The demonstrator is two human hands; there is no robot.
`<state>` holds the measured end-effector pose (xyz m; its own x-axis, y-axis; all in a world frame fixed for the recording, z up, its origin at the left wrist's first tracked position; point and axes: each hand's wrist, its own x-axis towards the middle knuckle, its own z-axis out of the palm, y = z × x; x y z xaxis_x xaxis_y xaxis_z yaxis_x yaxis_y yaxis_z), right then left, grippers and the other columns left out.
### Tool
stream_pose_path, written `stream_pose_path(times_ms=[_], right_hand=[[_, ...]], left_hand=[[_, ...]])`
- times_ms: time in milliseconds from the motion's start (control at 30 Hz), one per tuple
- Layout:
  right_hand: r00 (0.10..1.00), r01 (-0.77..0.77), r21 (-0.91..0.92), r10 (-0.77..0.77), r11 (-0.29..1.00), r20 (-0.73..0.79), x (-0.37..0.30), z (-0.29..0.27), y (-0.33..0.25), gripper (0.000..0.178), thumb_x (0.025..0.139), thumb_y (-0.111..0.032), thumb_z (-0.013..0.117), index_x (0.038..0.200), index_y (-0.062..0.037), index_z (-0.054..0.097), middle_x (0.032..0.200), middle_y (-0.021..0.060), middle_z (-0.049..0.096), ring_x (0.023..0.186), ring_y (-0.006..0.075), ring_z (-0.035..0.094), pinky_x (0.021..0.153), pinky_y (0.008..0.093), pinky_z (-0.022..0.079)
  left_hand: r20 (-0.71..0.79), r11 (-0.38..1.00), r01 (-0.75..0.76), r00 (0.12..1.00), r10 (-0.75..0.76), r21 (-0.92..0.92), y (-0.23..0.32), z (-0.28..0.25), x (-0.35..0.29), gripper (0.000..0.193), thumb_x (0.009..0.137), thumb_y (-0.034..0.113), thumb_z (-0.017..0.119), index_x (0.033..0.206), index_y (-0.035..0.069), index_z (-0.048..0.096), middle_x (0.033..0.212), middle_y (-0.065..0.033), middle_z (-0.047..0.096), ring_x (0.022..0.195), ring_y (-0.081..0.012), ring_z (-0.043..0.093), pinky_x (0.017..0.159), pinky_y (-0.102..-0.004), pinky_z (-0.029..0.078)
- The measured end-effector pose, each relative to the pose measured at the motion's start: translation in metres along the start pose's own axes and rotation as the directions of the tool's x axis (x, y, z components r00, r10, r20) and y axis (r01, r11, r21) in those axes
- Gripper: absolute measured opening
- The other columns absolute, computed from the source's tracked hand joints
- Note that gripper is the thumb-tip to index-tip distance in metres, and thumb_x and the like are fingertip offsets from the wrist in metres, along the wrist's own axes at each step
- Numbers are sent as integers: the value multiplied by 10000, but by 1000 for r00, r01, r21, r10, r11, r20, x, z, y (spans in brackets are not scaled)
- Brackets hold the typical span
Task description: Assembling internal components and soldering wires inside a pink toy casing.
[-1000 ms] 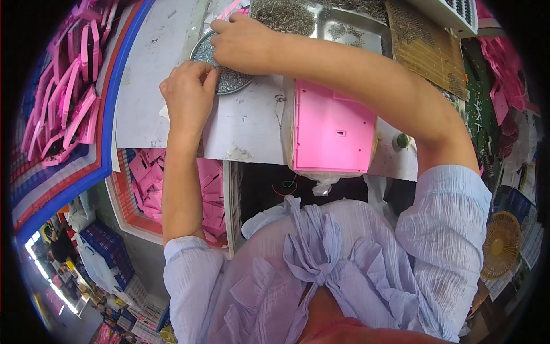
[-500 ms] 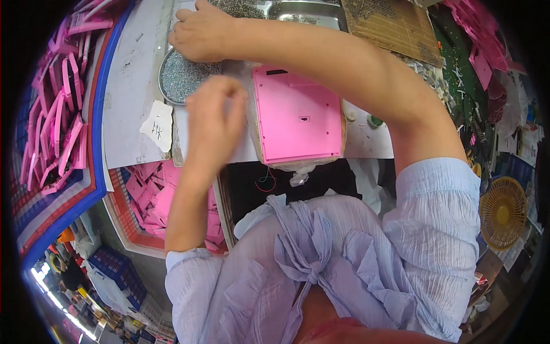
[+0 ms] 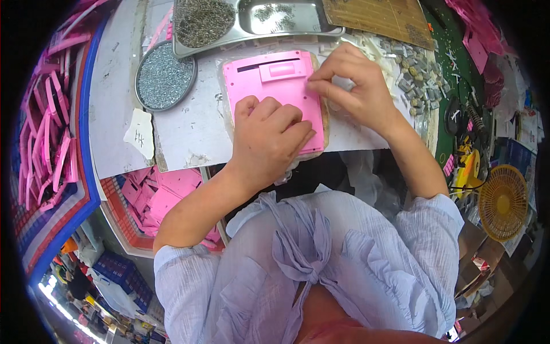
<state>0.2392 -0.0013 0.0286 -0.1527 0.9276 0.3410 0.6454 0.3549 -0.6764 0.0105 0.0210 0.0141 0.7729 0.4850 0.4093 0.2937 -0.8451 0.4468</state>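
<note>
A flat pink plastic casing [image 3: 246, 85], with a dark slot and a raised rectangular part near its far edge, lies on a padded block in front of me. My left hand [image 3: 269, 135] rests on its near half, fingers curled in; whatever they may hold is hidden. At the casing's right edge, my right hand [image 3: 358, 89] has thumb and index finger pinched together. Anything between those tips is too small to make out. Left of the casing stands a round dish [image 3: 166, 74] full of small silvery metal pieces, which neither hand touches.
Behind the casing is a divided metal tray [image 3: 243, 43] with small dark parts. Several small grey blocks [image 3: 418, 80] lie to the right, near a cardboard sheet [image 3: 384, 20]. Pink parts fill a crate [image 3: 134, 235] below and a pile [image 3: 48, 123] at left. A yellow fan [image 3: 503, 202] stands right.
My right hand has come back from the dish to the casing's right edge. My left hand has moved right, down onto the casing. The casing now shows its raised part, and the view has shifted.
</note>
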Motion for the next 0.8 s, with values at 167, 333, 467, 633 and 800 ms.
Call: stream_pose_path(times_ms=[167,333,467,633,800], right_hand=[[998,24,12,-23,1000,-53,-17,16,1,107,782,-119,813,860,-75,755,825,40,686,815,233,574,750,349,472],[994,101,-8,-101,995,-51,-17,27,8,160,767,-73,824,912,-56,757,813,39,675,817,232,565,730,339,461],[986,165,16,-164,986,-18,-18,22,16,192,768,-49,814,951,-53,757,814,49,667,806,237,563,726,339,456],[977,191,2,-190,982,-98,-1,-8,17,228,768,-109,821,967,-54,724,809,54,670,769,196,601,713,322,483],[811,80,327,129,942,-571,90,-55,27,270,912,-214,729,1120,-46,690,853,13,671,804,172,607,781,348,487]], left_hand=[[-7,998,19,1000,-19,57,3,1,-4,202,778,235,828,946,155,749,912,35,641,850,-165,586,855,-401,352],[-88,993,117,989,-116,9,-20,-29,-14,252,795,250,815,997,126,730,989,-16,693,900,-205,631,883,-416,414],[-275,833,546,816,-508,84,-109,-75,-28,192,822,194,800,967,77,755,975,-75,725,893,-282,655,878,-408,468],[-115,723,478,863,-491,499,-167,-95,-44,147,876,226,750,931,93,775,916,-64,714,896,-264,664,825,-374,483],[-144,801,548,836,-529,239,-180,-92,-41,139,886,205,736,918,76,776,933,-71,725,904,-255,673,842,-374,493]])
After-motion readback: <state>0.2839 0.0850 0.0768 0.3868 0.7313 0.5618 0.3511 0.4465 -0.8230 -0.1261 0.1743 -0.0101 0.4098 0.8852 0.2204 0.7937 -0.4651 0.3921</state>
